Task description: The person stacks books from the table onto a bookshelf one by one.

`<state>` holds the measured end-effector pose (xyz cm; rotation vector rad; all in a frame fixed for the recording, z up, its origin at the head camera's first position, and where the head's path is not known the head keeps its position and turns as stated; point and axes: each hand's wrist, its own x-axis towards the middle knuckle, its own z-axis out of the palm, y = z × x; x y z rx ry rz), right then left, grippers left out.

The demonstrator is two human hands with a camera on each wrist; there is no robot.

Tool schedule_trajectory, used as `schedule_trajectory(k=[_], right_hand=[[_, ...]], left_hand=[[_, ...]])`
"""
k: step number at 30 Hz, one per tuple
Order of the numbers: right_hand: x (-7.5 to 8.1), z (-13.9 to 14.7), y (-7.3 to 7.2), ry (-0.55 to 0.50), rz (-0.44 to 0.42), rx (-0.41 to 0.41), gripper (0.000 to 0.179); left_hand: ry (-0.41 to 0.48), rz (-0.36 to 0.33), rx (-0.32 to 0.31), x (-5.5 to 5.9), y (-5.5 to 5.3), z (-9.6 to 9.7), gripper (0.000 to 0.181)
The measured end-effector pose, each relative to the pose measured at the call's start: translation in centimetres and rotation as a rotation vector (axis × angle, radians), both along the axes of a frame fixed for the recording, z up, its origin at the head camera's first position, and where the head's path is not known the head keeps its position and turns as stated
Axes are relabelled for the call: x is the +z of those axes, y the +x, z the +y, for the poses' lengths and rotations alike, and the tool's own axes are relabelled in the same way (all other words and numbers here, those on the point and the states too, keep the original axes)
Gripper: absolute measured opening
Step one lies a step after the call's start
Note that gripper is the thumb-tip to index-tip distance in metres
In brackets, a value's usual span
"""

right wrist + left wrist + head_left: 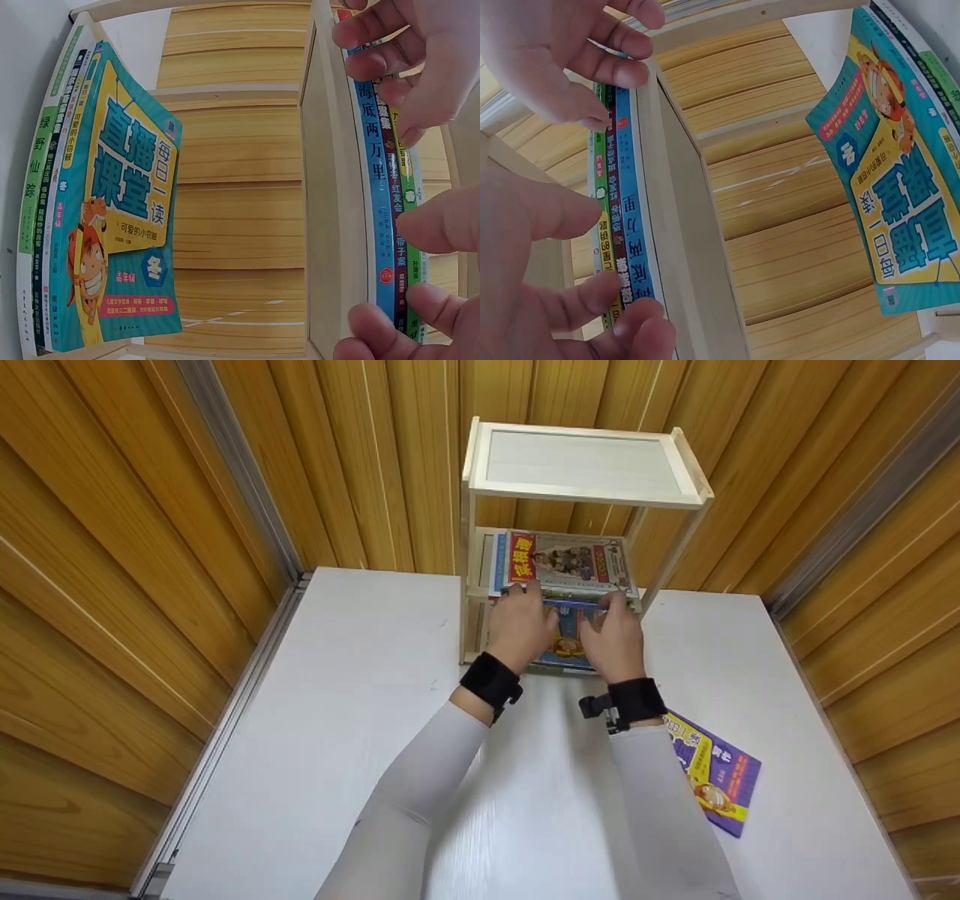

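Note:
My left hand point(521, 626) and right hand point(616, 639) are side by side at the front of the rack's middle shelf. They touch a flat stack of books there, fingers loosely bent and apart, thumbs in front of the spines. On top of the stack lies a comic-style book with a red title panel point(522, 556). In the right wrist view a blue book point(371, 187) lies lowest, under a dark one and a green one. Right-hand fingertips point(375, 341) are at one end of the spines; left-hand fingertips point(649, 330) are at the other.
The pale wooden rack point(589, 499) has a top panel above this shelf. Below, a teal book point(142, 262) tops another stack. A purple and yellow book point(720, 780) lies on the white table point(337, 697) beside my right forearm. Wood-panelled walls point(405, 472) surround the table.

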<state>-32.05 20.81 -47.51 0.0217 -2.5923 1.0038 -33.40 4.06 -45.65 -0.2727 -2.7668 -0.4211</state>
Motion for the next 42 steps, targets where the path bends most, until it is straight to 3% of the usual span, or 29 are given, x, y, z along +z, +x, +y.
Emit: schedule_trajectory(k=[4, 10, 15, 20, 31, 36, 42], right_hand=[[-0.3, 0.2, 0.5, -0.010, -0.011, 0.005, 0.038], [-1.3, 0.3, 2.1, 0.014, -0.039, 0.026, 0.042], [-2.9, 0.3, 4.2, 0.070, -0.046, 0.037, 0.050], [-5.1, 0.1, 6.6, 0.130, -0.070, 0.061, 0.054], [-10.1, 0.4, 11.5, 0.315, -0.186, 0.064, 0.073], [-11.5, 0.6, 13.1, 0.374, -0.213, 0.061, 0.078], [-12.4, 0.9, 14.4, 0.410, -0.221, 0.054, 0.080]], left_hand=[[0.013, 0.037, -0.001, -0.5, 0.2, -0.1, 0.061], [0.022, 0.090, -0.028, -1.9, 2.1, -0.6, 0.052], [0.002, 0.016, -0.115, -3.2, 4.1, -0.9, 0.049], [-0.049, -0.053, -0.196, -5.7, 6.1, -1.2, 0.057], [-0.037, -0.168, -0.083, -10.4, 10.1, -2.4, 0.083], [-0.045, -0.170, -0.044, -11.8, 11.3, -2.6, 0.087], [-0.034, -0.227, -0.047, -12.8, 12.3, -2.4, 0.088]])
